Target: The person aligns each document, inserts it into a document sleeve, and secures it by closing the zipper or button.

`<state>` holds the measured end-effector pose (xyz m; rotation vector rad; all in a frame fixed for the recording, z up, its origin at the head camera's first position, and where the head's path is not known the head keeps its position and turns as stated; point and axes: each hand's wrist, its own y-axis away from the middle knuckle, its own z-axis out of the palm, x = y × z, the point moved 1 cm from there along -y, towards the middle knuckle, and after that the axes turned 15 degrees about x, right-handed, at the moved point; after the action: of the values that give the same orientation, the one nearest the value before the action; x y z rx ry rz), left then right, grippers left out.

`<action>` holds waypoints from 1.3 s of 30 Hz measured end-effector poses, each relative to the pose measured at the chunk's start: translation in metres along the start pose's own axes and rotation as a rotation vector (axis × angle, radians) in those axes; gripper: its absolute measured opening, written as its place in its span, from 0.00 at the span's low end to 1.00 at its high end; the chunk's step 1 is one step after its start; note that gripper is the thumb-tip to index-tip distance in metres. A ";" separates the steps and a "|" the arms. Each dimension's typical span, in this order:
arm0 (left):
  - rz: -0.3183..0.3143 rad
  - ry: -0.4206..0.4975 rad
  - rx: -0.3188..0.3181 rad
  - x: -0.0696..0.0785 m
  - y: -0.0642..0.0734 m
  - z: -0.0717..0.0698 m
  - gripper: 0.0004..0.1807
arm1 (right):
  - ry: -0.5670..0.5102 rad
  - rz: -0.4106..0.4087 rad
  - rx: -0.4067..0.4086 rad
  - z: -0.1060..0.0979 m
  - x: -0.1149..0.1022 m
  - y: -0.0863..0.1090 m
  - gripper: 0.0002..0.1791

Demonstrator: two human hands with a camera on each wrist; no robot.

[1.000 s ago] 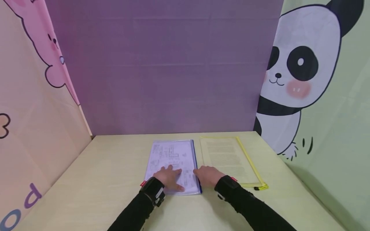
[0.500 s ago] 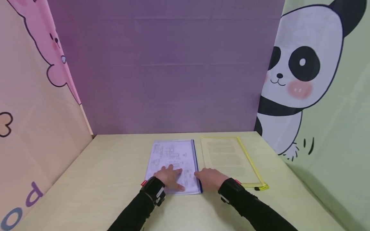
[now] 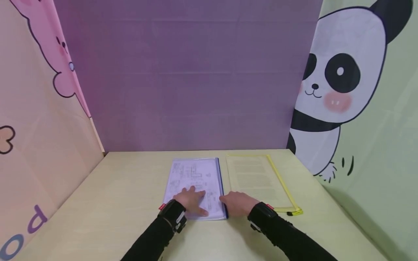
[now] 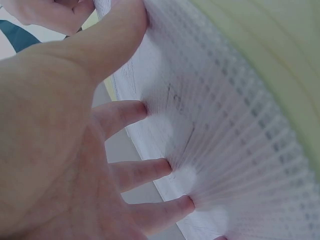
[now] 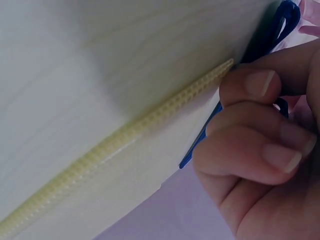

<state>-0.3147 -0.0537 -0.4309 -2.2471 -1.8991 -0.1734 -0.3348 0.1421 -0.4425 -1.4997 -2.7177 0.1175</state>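
A clear mesh document pouch (image 3: 192, 172) with a blue zipper edge lies on the table, a sheet of printed line drawings inside. Spread across its lower part, my left hand (image 3: 191, 201) presses it down; in the left wrist view the fingertips (image 4: 165, 164) push into the mesh and crease it. My right hand (image 3: 238, 203) is at the pouch's right side, with curled fingers pinching the blue zipper (image 5: 286, 22) near its lower half. A blue loop shows beside these fingers in the right wrist view; the exact spot pinched is hidden.
To the right lies a second mesh pouch (image 3: 254, 177) with a yellow zipper edge and a page of text inside. The pale table (image 3: 130, 195) meets a purple back wall (image 3: 196, 79). A panda picture (image 3: 339, 87) covers part of the right wall.
My right hand has slid slightly toward me along the blue zipper edge, mostly in the first half second. The left hand and both pouches stay in place.
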 end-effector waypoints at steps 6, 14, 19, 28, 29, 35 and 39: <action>-0.001 0.002 0.002 -0.002 -0.004 0.003 0.44 | 0.007 -0.036 0.016 -0.001 0.001 0.000 0.08; 0.001 0.001 -0.009 0.000 -0.005 0.003 0.44 | 0.010 -0.035 0.012 -0.003 0.001 0.003 0.06; -0.001 0.001 -0.010 0.000 -0.005 0.003 0.44 | 0.025 -0.053 0.018 -0.003 0.000 0.004 0.05; 0.005 0.007 -0.005 -0.001 -0.006 0.004 0.44 | 0.007 -0.058 0.009 -0.005 0.003 0.006 0.05; 0.003 0.009 -0.006 -0.001 -0.006 0.004 0.44 | 0.000 -0.057 0.004 -0.005 0.003 0.006 0.04; -0.002 0.013 -0.009 -0.001 -0.004 0.002 0.44 | -0.029 -0.064 -0.013 -0.007 0.000 0.011 0.07; 0.000 0.013 -0.005 0.000 0.000 -0.001 0.44 | -0.022 -0.066 -0.028 -0.004 -0.001 0.014 0.09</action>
<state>-0.3152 -0.0541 -0.4302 -2.2440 -1.8936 -0.1930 -0.3221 0.1487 -0.4394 -1.4217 -2.7945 0.0956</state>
